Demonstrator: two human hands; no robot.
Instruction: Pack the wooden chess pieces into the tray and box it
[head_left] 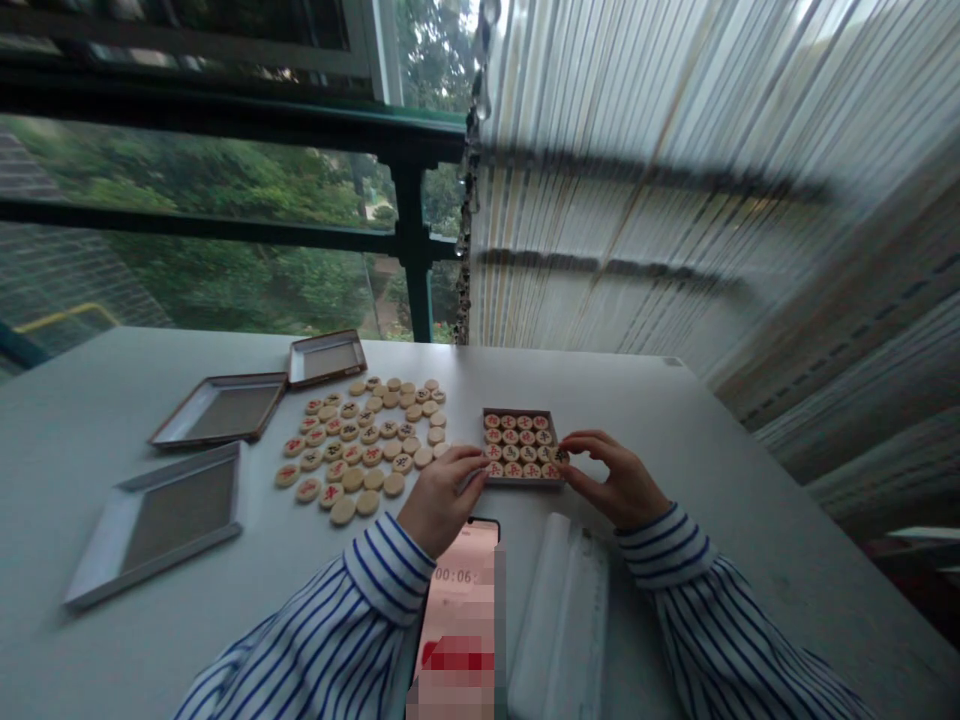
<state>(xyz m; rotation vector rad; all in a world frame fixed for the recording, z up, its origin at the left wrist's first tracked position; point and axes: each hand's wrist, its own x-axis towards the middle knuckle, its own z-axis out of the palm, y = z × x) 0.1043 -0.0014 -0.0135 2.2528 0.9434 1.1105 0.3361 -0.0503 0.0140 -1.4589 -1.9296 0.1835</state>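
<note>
A small box (523, 482) holds rows of round wooden Chinese chess pieces (526, 437) with red and black characters. My right hand (619, 482) pinches one Chinese chess piece (559, 456) between thumb and fingers, at the box's right wall. At the opposite side, my left hand (444, 497) grips the box's left edge with thumb and fingertips; whether a piece is also between them I cannot tell. Many loose Chinese chess pieces (372, 455) are spread left of my left hand, some showing characters, others blank side up.
Three open box parts, a small tray (328, 358), a middle one (221, 408) and a larger one (161, 520), lie at the left. A phone (459, 590) showing a timer and a clear plastic package (566, 610) lie near me. Beyond the table (675, 420) hangs a string curtain (637, 230).
</note>
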